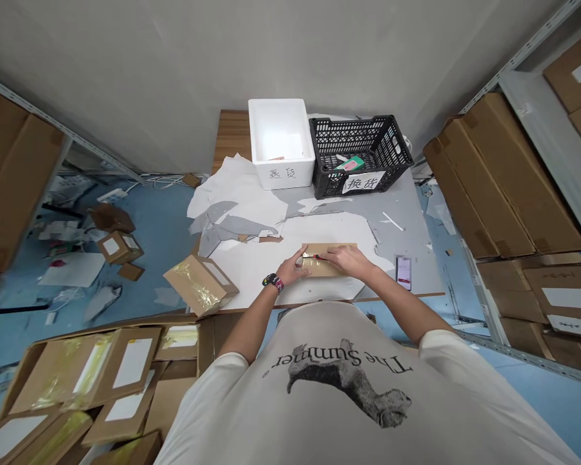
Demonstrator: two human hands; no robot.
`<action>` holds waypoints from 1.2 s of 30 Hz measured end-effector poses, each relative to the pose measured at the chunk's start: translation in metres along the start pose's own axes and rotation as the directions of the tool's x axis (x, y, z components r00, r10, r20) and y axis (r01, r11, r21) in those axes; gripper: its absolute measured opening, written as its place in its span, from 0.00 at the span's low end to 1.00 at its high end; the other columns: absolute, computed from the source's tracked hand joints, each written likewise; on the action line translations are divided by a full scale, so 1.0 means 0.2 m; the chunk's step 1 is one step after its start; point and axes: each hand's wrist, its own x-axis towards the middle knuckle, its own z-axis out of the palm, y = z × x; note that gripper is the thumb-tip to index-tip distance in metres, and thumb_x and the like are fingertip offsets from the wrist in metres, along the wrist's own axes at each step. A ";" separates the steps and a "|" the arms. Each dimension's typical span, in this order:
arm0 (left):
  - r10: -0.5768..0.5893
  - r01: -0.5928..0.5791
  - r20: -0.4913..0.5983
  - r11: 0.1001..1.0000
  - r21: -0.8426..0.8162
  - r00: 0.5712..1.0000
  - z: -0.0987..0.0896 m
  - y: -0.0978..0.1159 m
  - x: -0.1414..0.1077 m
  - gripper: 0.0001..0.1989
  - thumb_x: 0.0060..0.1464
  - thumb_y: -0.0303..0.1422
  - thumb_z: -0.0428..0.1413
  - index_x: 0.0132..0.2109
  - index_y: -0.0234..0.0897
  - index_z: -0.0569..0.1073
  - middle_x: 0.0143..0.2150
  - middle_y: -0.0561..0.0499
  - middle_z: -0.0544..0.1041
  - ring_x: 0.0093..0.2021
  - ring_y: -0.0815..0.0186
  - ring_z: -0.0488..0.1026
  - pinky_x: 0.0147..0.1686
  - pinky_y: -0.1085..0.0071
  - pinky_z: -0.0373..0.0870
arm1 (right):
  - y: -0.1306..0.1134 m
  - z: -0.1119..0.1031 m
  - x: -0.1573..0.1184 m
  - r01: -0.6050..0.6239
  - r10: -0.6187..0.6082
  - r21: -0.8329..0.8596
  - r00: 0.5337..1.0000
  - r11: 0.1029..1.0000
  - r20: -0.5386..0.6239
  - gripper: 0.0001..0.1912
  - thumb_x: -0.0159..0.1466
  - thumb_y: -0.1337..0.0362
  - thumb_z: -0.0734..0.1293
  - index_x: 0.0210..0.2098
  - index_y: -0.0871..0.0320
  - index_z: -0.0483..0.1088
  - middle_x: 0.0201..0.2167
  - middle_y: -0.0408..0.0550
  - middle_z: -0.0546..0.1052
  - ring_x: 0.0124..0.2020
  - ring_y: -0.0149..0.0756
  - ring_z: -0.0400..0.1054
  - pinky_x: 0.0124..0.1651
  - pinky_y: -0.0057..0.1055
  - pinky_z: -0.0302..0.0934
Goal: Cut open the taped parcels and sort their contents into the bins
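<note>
A flat brown cardboard parcel [330, 270] is held on white paper sheeting [252, 274] by the left hand [290, 267] and right hand [348, 259]; a small red-tipped object [315, 257], possibly a cutter, is half hidden between them, its grip unclear.

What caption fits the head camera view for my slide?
Left hand and right hand work on a cardboard mailer on a white sheet.

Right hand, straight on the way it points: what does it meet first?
Probably the left hand. The right hand points left along the cardboard mailer, and the left hand rests just ahead on it, though depth is unclear from this view.
</note>
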 end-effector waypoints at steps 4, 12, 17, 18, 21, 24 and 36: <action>-0.015 0.012 0.031 0.997 0.081 0.999 0.00 0.00 -0.01 0.62 0.45 0.41 0.79 0.84 0.64 0.64 0.79 0.52 0.75 0.53 0.53 0.87 0.56 0.63 0.79 | -0.01 -0.06 0.03 0.103 -0.077 -0.215 0.989 0.971 0.127 0.27 0.77 0.71 0.67 0.69 0.44 0.81 0.48 0.52 0.85 0.45 0.44 0.79 0.44 0.33 0.64; -0.021 0.003 0.076 0.972 0.234 0.997 -0.01 0.00 -0.02 0.60 0.57 0.47 0.73 0.88 0.63 0.52 0.82 0.49 0.70 0.58 0.54 0.86 0.63 0.58 0.78 | -0.01 -0.11 0.01 0.206 -0.111 -0.379 0.960 0.902 0.257 0.31 0.81 0.69 0.61 0.80 0.44 0.68 0.54 0.54 0.84 0.49 0.43 0.79 0.42 0.31 0.60; -0.011 -0.009 0.080 0.970 0.243 0.997 -0.01 -0.01 -0.03 0.60 0.58 0.47 0.73 0.88 0.62 0.51 0.81 0.50 0.72 0.60 0.53 0.85 0.62 0.59 0.80 | 0.01 -0.05 0.02 0.252 -0.156 -0.389 0.953 0.886 0.260 0.30 0.81 0.71 0.61 0.78 0.47 0.71 0.54 0.54 0.84 0.49 0.44 0.79 0.45 0.33 0.62; -0.019 -0.002 0.078 0.967 0.254 0.997 -0.01 -0.01 -0.03 0.60 0.58 0.47 0.73 0.88 0.62 0.51 0.80 0.50 0.73 0.60 0.53 0.85 0.62 0.59 0.80 | 0.01 -0.04 0.03 0.261 -0.165 -0.392 0.951 0.882 0.262 0.29 0.81 0.71 0.61 0.77 0.48 0.71 0.54 0.54 0.84 0.49 0.44 0.79 0.46 0.33 0.62; -0.037 0.014 0.075 0.956 0.293 0.996 -0.02 -0.01 -0.03 0.60 0.58 0.48 0.73 0.88 0.63 0.50 0.81 0.50 0.71 0.61 0.52 0.85 0.64 0.58 0.79 | 0.02 -0.03 0.05 0.261 -0.169 -0.388 0.952 0.884 0.255 0.27 0.81 0.71 0.62 0.75 0.50 0.73 0.55 0.55 0.84 0.49 0.45 0.80 0.47 0.34 0.63; -0.046 0.016 0.085 0.946 0.325 0.995 -0.03 -0.01 -0.02 0.61 0.58 0.49 0.73 0.88 0.62 0.50 0.82 0.48 0.71 0.64 0.50 0.84 0.65 0.57 0.79 | 0.04 -0.05 0.03 0.248 -0.158 -0.387 0.955 0.888 0.250 0.26 0.82 0.69 0.62 0.75 0.50 0.72 0.55 0.55 0.83 0.48 0.45 0.81 0.47 0.34 0.63; -0.126 0.065 0.077 0.840 0.539 0.989 -0.06 0.09 -0.03 0.59 0.61 0.55 0.69 0.89 0.61 0.47 0.76 0.46 0.78 0.59 0.48 0.87 0.62 0.57 0.79 | 0.16 -0.14 -0.16 0.256 -0.083 -0.519 0.940 0.815 0.331 0.27 0.77 0.78 0.60 0.69 0.57 0.76 0.52 0.57 0.84 0.45 0.43 0.81 0.41 0.34 0.61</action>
